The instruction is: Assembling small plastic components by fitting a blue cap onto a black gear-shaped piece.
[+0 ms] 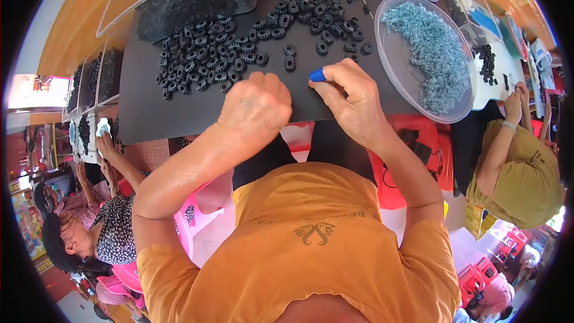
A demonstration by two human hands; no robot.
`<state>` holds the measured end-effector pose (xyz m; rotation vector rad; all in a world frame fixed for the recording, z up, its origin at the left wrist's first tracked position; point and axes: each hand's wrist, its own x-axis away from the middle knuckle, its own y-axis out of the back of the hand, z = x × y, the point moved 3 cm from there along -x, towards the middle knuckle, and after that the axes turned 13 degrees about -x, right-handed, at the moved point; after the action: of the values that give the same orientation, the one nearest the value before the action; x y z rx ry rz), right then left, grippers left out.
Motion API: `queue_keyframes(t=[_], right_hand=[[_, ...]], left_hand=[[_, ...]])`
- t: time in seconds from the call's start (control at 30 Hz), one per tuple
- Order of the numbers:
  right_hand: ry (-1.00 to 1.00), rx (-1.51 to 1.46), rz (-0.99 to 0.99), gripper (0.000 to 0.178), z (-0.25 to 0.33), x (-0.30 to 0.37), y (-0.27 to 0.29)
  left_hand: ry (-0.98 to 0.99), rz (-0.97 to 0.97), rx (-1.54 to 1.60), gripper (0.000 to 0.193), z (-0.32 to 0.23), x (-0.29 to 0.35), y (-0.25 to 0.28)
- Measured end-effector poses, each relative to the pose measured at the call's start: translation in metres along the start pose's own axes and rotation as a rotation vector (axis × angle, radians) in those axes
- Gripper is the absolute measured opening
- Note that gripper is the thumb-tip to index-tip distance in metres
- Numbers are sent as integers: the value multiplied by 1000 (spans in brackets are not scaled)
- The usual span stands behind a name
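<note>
Left hand (pixel 256 104) curled closed, right hand (pixel 351 100) pinched, any contents hidden, black parts (pixel 206 54) beyond, orange shirt (pixel 299 269) with dark lettering (pixel 355 215)

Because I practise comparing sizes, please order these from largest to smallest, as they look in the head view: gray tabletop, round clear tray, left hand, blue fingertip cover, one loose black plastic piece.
Gray tabletop
Round clear tray
Left hand
Blue fingertip cover and loose black plastic piece: too alike to rank
</note>
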<state>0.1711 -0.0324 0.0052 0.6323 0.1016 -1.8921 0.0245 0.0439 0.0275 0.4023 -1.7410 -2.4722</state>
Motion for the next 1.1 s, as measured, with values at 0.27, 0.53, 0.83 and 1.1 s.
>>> queue_keyframes(t=[0.27,0.53,0.83,1.1], right_hand=[[-54,-87,-35,13,-8,1,0],[-46,-52,-33,12,-3,-5,2],[-3,-56,-26,8,-1,7,0],[-14,-33,-47,9,-8,5,1]], left_hand=[[-162,-46,-84,10,-11,-9,-8],[-155,-145,-167,12,-9,-3,-6],[-152,-172,51,9,1,1,2],[12,-529,58,7,76,-100,59]])
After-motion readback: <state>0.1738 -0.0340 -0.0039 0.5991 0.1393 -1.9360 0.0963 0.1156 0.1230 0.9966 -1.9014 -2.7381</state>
